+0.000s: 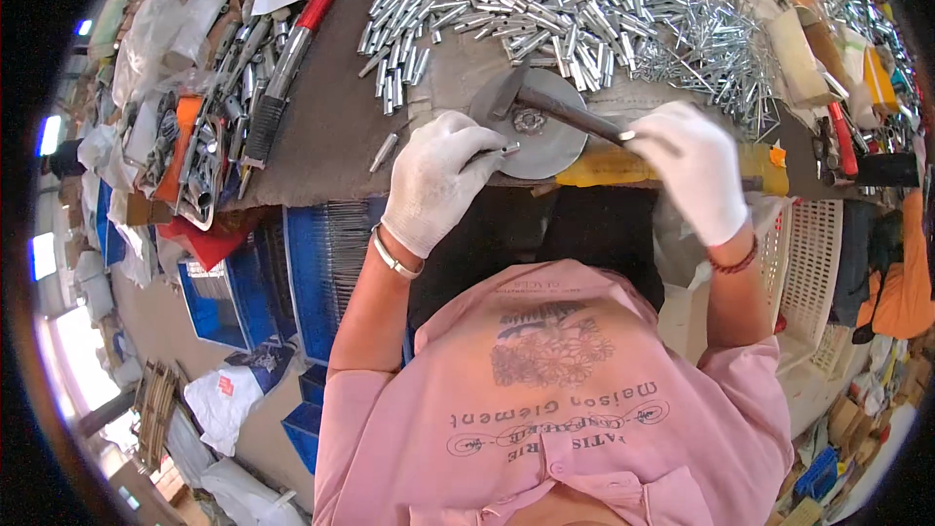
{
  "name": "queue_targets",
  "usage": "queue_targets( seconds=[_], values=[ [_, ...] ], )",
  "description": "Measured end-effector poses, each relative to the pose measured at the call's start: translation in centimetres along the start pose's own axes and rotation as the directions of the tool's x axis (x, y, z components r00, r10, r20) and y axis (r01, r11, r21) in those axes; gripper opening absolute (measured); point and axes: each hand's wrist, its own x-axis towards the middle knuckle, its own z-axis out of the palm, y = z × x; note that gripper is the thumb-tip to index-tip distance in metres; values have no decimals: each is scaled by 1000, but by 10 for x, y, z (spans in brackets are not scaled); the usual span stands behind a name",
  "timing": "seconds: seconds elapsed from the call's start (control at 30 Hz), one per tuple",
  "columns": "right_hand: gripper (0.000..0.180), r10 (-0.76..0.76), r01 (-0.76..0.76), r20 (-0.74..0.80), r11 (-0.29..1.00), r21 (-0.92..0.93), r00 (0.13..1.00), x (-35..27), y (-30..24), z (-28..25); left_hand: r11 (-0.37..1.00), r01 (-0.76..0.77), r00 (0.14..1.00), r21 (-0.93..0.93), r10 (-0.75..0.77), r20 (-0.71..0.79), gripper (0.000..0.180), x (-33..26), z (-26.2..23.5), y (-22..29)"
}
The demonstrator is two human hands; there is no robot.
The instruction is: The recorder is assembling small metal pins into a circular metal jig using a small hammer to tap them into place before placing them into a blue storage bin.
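Observation:
My left hand point(435, 178), in a white glove, pinches a short silver metal tube point(510, 148) between thumb and fingertips. It is over the left front of a round grey metal disc point(557, 158) at the bench edge. A hammer point(568, 115) with a dark head and handle lies across the disc, its handle pointing toward my right hand point(693, 166). That gloved hand is closed and partly smeared by motion. A small shiny bit point(627, 135) shows at its fingertips, by the handle's end; whether it is a separate piece is unclear. Another loose tube point(385, 152) lies left of my left hand.
Beyond the disc spreads a heap of silver tubes point(516, 0), with a pile of thin metal pins point(716, 58) to its right. Tools, including a red-and-black-handled bar point(292, 58), crowd the left. Blue crates point(317, 273) and a white basket point(810, 258) stand below the bench edge.

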Motion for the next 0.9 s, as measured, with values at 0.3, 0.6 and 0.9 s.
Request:
queue_targets(
  seconds=[0.3, 0.6, 0.9],
  values=[
    [7, -176, 186, 104, 977, -107, 979, 10, -28, 60, 999, 45, 996, 23, -44, -74, 11, -2, 3, 10],
    [4, -192, 205, 124, 972, -111, 974, 15, -28, 61, 985, 97, 993, -141, -106, -54, 14, -7, 13, 0],
    [3, -199, 213, 145, 973, -90, 969, 21, -27, 61, 988, 80, 993, -134, -91, -79, 14, -8, 14, 1]
  ],
)
